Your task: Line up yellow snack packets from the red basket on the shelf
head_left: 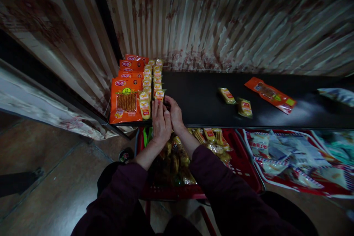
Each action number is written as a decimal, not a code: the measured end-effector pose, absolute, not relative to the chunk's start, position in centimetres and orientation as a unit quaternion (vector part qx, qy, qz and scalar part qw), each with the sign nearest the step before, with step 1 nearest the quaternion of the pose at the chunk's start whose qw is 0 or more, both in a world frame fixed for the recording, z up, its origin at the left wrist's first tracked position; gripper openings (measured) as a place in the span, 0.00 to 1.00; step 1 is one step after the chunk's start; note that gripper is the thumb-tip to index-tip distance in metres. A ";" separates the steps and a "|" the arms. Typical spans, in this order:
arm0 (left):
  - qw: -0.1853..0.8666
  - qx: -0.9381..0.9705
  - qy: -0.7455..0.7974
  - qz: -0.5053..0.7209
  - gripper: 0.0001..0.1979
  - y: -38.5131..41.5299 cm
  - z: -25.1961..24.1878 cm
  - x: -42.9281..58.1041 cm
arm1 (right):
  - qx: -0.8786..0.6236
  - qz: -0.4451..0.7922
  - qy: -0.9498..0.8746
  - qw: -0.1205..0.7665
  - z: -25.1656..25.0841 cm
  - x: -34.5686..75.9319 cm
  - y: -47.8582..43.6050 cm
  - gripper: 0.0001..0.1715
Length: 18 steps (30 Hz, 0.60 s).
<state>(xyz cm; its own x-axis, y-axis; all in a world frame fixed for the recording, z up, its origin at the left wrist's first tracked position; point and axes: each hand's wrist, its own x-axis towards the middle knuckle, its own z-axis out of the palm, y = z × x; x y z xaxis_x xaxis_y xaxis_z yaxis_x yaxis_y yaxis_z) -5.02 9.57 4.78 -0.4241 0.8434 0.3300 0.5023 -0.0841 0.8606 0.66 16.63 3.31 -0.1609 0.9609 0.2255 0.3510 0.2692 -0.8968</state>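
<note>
My left hand (161, 121) and my right hand (174, 112) meet at the front of a black shelf (199, 99), next to rows of small yellow snack packets (151, 81). The left fingers lie straight and together, pointing at the nearest packets. My right hand curls over a small yellow packet (160, 95) at the end of the right row; its fingertips are hidden. Left of the rows stand stacked large orange snack bags (125, 99).
Two loose small yellow packets (235, 100) and one orange bag (271, 95) lie further right on the shelf. Below it, a red basket (243, 162) holds several yellow packets, and another basket (298, 162) holds white-and-red bags. A corrugated wall rises behind.
</note>
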 end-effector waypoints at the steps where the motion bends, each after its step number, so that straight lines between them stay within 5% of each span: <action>1: 0.159 0.515 0.655 0.529 0.27 9.5 4.8 -5.1 | -0.489 0.355 -0.674 0.425 3.4 0.7 16.5 0.23; 18: 0.123 0.618 0.534 0.563 0.16 5.6 4.8 -4.6 | -0.467 0.277 -0.713 0.443 4.9 3.9 10.8 0.24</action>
<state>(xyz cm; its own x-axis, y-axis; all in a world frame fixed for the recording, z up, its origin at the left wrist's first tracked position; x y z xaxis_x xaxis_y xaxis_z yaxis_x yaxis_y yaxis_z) -4.56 5.58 4.76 -0.2052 0.7986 0.5658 0.5223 -0.3995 0.7534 3.89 10.75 4.91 -0.1704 0.9122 0.3726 0.4210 0.4093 -0.8094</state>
